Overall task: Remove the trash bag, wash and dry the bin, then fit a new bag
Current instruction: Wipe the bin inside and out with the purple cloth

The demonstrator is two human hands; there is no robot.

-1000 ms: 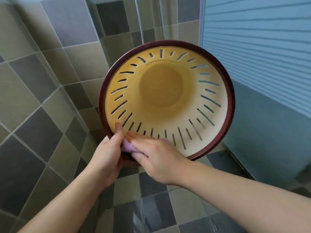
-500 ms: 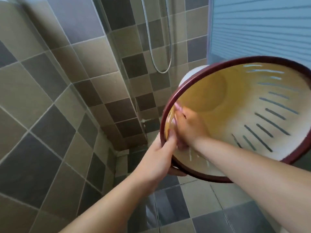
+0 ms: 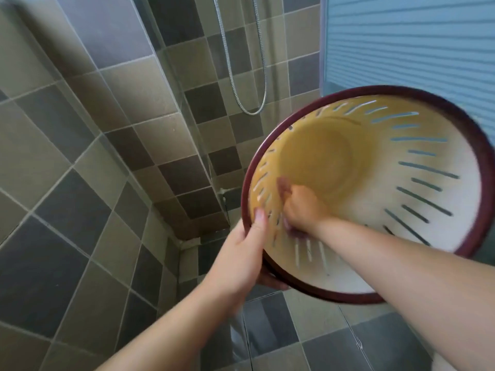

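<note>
— Which way is the bin (image 3: 417, 188) pointing?

— Its mouth faces me, base away and up-left; I hold it in the air over the tiled floor (image 3: 281, 341).

— What's inside?

— Only my right hand (image 3: 301, 207), fingers curled against the left inner wall; whether they hold the cloth I cannot tell, it's blurred.

— And the left hand (image 3: 241, 261)?

— It grips the dark red rim, thumb inside, fingers behind.

— Changes?

— The bin's base shows fuller than half a second ago, and the right hand sits deeper.
</note>
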